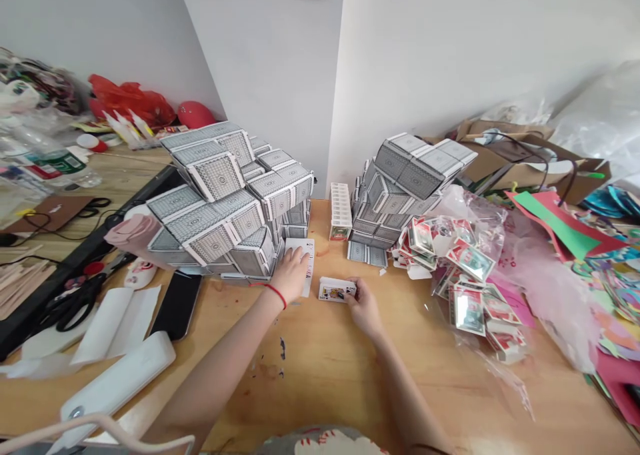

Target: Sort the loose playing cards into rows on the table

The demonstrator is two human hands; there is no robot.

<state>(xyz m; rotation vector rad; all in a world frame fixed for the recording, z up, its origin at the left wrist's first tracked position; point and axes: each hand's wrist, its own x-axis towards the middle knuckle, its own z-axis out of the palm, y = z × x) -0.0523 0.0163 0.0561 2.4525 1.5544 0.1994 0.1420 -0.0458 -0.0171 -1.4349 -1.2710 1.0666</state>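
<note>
Head view: desk (325, 375) set against pale wall (265, 55), with playing cards under handling at centre. Noted left hand (291, 272) palm down upon spread cards (309, 278), fingers extended and slightly apart, with red cord (273, 294) about wrist. Located spread cards face up on desk, overlapping lengthwise, directly beside base of left structure (215, 208). Cannot tell from this angle about any grip beneath left fingertips.

Noted right hand (367, 310) pinching near corner of small deck (331, 291), thumb on top, remaining fingers largely hidden. Located deck just right of spread cards, apart from same, with black-suited picture card uppermost. Cannot tell about full contact with desk below.

Recorded left structure as stacked blocks of grey-backed folded cards, rising in uneven tiers. Recorded similar right structure (395, 192) across a gap, smaller in extent. Found row of packs (340, 210) between both, running away toward wall and near right structure.

Observed to right: heap of red-and-white boxes (467, 308), partly among clear and pink plastic (543, 302); behind, brown bags (530, 152).

Observed to left: dark phone (176, 305) lying flat, folded white paper (117, 325) beside it, black-handled scissors (83, 302), and long white device (120, 385) nearest front. Observed further back: bottle (60, 158) and red bag (131, 98).
</note>
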